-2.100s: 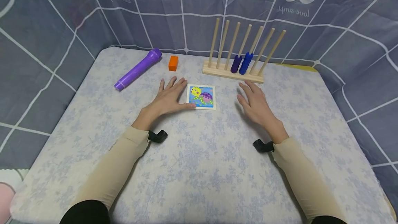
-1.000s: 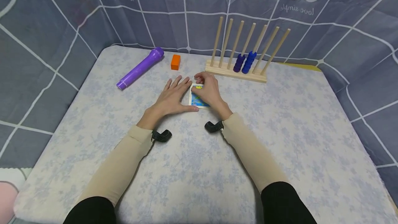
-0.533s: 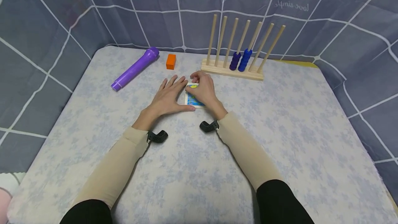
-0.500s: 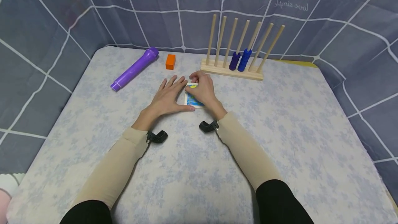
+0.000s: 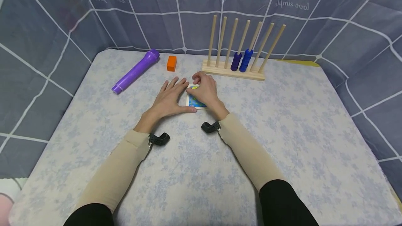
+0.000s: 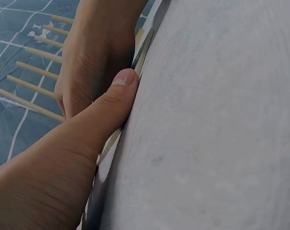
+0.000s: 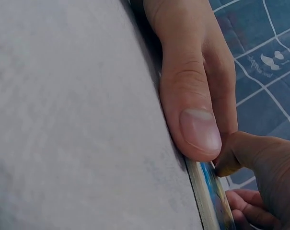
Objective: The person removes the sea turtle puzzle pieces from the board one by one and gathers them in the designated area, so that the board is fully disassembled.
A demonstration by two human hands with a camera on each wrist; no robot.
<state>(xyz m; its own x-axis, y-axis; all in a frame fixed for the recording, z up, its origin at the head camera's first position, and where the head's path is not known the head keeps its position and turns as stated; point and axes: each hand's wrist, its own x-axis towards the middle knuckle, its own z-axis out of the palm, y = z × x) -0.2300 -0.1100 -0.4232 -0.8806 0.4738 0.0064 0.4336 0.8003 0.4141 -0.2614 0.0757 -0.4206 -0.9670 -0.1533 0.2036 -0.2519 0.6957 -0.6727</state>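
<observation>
A small square turtle picture puzzle (image 5: 195, 104) with a pale wooden border lies flat on the table. My left hand (image 5: 168, 99) rests at its left side, fingers straight and spread. Its thumb (image 6: 121, 86) lies along the near edge in the left wrist view. Over the puzzle's right part is my right hand (image 5: 205, 90), its fingers curled near the far edge and its thumb tip on the picture's upper left. The right wrist view shows that right thumb (image 7: 228, 160) against the picture face. Most of the turtle is hidden under this hand; I cannot tell whether a loose piece is gripped.
Behind the hands stands a wooden peg rack (image 5: 233, 72), with dark purple beads (image 5: 236, 62) and blue beads (image 5: 246, 61) on two pegs. An orange block (image 5: 171, 63) and a purple microphone-shaped tube (image 5: 135, 72) lie back left. A grey checked cloth (image 5: 150, 27) hangs behind the table.
My right hand has come in from the right onto the puzzle and has stayed there for about a second. The left hand keeps its place; the view shifts slightly.
</observation>
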